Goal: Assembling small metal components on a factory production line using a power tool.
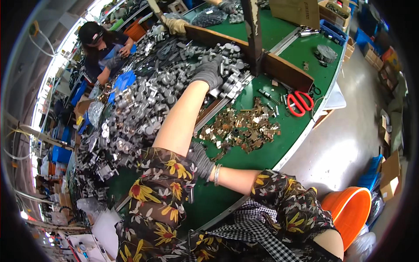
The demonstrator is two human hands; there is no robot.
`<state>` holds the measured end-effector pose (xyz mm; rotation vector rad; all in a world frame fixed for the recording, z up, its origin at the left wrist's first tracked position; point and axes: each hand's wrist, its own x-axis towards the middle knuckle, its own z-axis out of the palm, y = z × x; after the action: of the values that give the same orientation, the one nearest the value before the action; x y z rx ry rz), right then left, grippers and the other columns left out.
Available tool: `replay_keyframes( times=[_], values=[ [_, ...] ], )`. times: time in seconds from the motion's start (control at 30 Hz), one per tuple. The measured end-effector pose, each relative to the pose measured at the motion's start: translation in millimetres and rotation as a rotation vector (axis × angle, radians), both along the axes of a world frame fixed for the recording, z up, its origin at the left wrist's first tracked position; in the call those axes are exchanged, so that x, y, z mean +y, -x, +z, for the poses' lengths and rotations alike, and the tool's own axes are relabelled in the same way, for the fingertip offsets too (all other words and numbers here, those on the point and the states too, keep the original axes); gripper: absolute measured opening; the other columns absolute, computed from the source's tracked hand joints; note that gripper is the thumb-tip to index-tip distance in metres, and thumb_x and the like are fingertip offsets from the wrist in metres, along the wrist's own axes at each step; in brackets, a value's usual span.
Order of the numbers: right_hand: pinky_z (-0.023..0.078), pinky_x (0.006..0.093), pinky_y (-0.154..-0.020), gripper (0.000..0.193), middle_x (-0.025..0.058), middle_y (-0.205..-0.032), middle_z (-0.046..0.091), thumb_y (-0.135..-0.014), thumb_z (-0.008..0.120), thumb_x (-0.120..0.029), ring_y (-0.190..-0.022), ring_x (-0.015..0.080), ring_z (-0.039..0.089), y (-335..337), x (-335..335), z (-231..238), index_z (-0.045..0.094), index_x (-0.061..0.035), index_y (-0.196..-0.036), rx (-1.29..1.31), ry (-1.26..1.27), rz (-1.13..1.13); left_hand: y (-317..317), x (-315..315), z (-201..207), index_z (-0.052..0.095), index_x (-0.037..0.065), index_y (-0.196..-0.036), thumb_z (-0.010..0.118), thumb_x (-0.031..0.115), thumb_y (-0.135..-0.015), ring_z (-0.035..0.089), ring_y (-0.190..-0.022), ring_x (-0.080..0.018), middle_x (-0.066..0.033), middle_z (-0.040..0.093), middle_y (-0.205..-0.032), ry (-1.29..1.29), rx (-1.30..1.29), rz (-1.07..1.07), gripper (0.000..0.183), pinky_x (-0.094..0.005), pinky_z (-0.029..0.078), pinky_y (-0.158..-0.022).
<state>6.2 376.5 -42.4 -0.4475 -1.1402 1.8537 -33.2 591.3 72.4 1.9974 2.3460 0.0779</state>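
My left hand point(207, 75), in a grey knit glove, reaches far across the bench into a large heap of grey metal castings point(152, 96). Its back faces up, and its fingertips go down among the castings, so their grip is hidden. Close to my body, my right hand point(200, 160) wears a similar grey striped glove, with a bracelet point(216, 174) at the wrist. My left sleeve and forearm partly cover its fingers, and whatever it may hold is out of sight. Just beyond it lies a spread of small brass-coloured metal pieces point(242, 129) on the green bench top point(218, 192).
Red-handled scissors point(299, 103) lie near the bench's right edge. A wooden divider point(288, 72) and upright post point(251, 35) stand beyond my left hand. A co-worker point(102, 50) handles something at the far left. An orange bucket point(349, 214) sits at my right.
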Motion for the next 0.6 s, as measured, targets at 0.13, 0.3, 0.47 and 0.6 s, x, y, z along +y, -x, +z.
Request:
replay_keyframes(
  times=[0.13,0.3,0.47,0.6],
  values=[
    [0.047,0.0329,-0.069,0.017,0.0092,-0.076,0.062,-0.085,0.06,-0.018,-0.072,0.0185,0.058,26,5,-44,0.06,-0.0009,-0.085,0.161,-0.082,0.211,19,20,-16,0.043,0.022,-0.137,0.08,0.014,-0.06,0.051,-0.115,-0.0371,-0.0215,0.039,-0.134,0.0,-0.194,-0.041,0.085,-0.0363,0.042,-0.1],
    [0.048,0.0339,-0.075,0.019,0.0128,-0.091,0.062,-0.089,0.055,-0.019,-0.083,0.0203,0.059,-13,6,16,0.065,-0.003,-0.091,-0.309,-0.351,0.156,80,25,7,0.063,0.001,-0.106,0.077,0.02,-0.072,0.062,-0.086,-0.0179,-0.0124,0.067,-0.096,-0.384,-0.485,-0.124,0.042,-0.0297,0.048,-0.08],
    [0.046,0.0292,-0.042,0.041,0.0052,-0.052,0.051,-0.09,0.058,-0.033,-0.042,0.0169,0.054,-32,8,44,0.048,-0.0048,-0.061,-0.016,0.252,0.367,88,-31,48,0.063,-0.002,-0.094,0.074,0.014,-0.076,0.062,-0.065,-0.0148,-0.0109,0.067,-0.083,-0.347,-0.966,0.247,0.027,-0.0289,0.048,-0.052],
    [0.043,0.0278,-0.041,0.038,0.0039,-0.053,0.051,-0.088,0.061,-0.038,-0.042,0.0152,0.051,-23,8,32,0.052,-0.0079,-0.066,0.004,0.371,0.389,111,-135,60,0.057,-0.001,-0.106,0.066,0.004,-0.082,0.064,-0.084,-0.0201,-0.0095,0.065,-0.091,-0.267,-1.627,0.217,0.026,-0.0347,0.057,-0.069]
  ],
)
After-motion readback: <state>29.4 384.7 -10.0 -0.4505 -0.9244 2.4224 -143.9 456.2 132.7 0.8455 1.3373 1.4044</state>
